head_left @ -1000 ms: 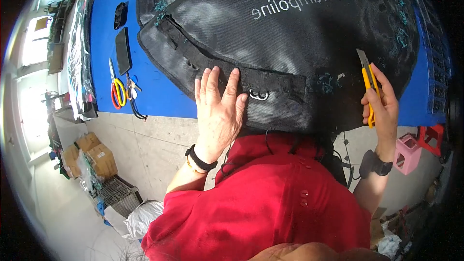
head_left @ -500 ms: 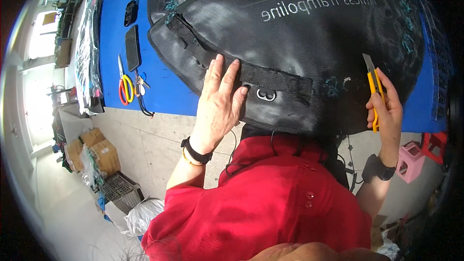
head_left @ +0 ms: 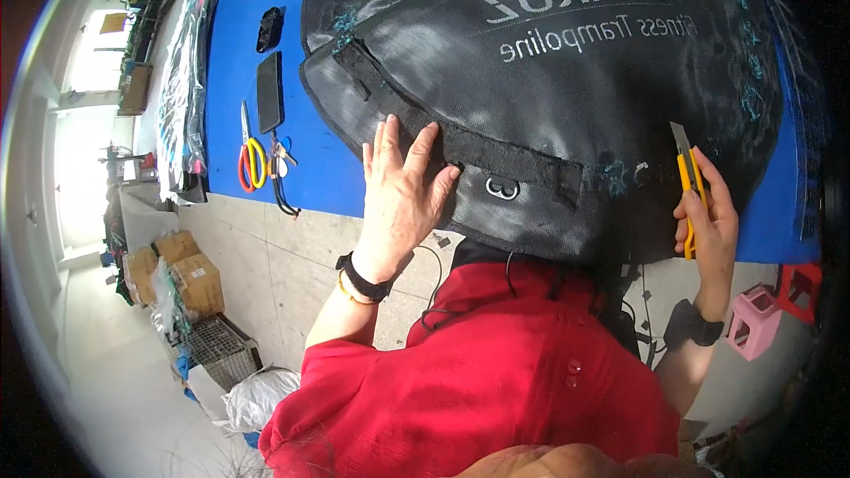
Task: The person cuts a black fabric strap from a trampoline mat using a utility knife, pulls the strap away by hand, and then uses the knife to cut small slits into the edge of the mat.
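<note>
Black woven-mesh sheet: lay on flat blue tabletop, centre to right.
Left hand: rested flat, fingers apart, on sheet's near left.
Right hand: held yellow-handled, steel-bladed cutter, near right.

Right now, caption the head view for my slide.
Left hand on black fabric; right hand holds yellow utility knife.

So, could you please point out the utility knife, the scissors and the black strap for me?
Utility knife [head_left: 687,179]: head view, on its yellow handle.
Scissors [head_left: 249,143]: head view, where blades meet handles.
Black strap [head_left: 506,154]: head view, on its right-hand stretch.
</note>
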Available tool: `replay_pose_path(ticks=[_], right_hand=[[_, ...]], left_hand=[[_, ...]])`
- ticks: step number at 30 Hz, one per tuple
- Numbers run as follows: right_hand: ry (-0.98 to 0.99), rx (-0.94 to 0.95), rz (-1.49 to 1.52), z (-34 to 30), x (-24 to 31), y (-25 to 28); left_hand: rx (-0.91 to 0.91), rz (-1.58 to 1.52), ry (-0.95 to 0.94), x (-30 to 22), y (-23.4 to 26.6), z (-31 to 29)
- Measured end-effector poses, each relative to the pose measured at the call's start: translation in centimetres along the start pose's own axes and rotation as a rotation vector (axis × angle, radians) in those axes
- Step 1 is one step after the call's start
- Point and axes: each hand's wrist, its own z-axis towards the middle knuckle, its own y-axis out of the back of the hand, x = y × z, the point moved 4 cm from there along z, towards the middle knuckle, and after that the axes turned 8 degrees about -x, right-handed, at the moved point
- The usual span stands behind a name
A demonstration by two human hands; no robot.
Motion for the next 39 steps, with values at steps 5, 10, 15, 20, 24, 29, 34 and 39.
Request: replay_pose_path(ticks=[5, 10, 15, 20, 24, 29, 34, 39], right_hand=[[-0.01, -0.005, 0.013, 0.0, 0.1, 0.0], [-0.012, -0.004, -0.001, 0.0, 0.2, 0.0], [-0.013, 0.005, 0.022, 0.0, 0.0, 0.0], [-0.003, -0.005, 0.027, 0.0, -0.3, 0.0], [0.001, -0.011, 0.022, -0.1, 0.0, -0.1], [-0.014, -0.025, 0.016, -0.3, 0.2, -0.2], [0.013, 0.0, 0.021, -0.3, 0.1, -0.1], [-0.026, -0.01, -0.001, -0.4, 1.2, -0.5]], left_hand=[[-0.019, -0.056, 0.01, 1.1, -0.2, 0.5], [0.018, 0.039, -0.003, 1.4, 0.1, 1.0], [0.084, 0.04, -0.011, 1.6, 0.3, 1.6], [0.144, -0.057, 0.046, 2.3, 0.4, 2.3], [0.176, -0.081, 0.041, 2.5, 0.3, 2.5], [0.203, -0.064, 0.062, 2.6, 0.4, 2.6], [0.184, -0.032, 0.038, 2.2, 0.5, 2.6], [0.247, 0.026, 0.042, 2.1, 0.8, 2.9]])
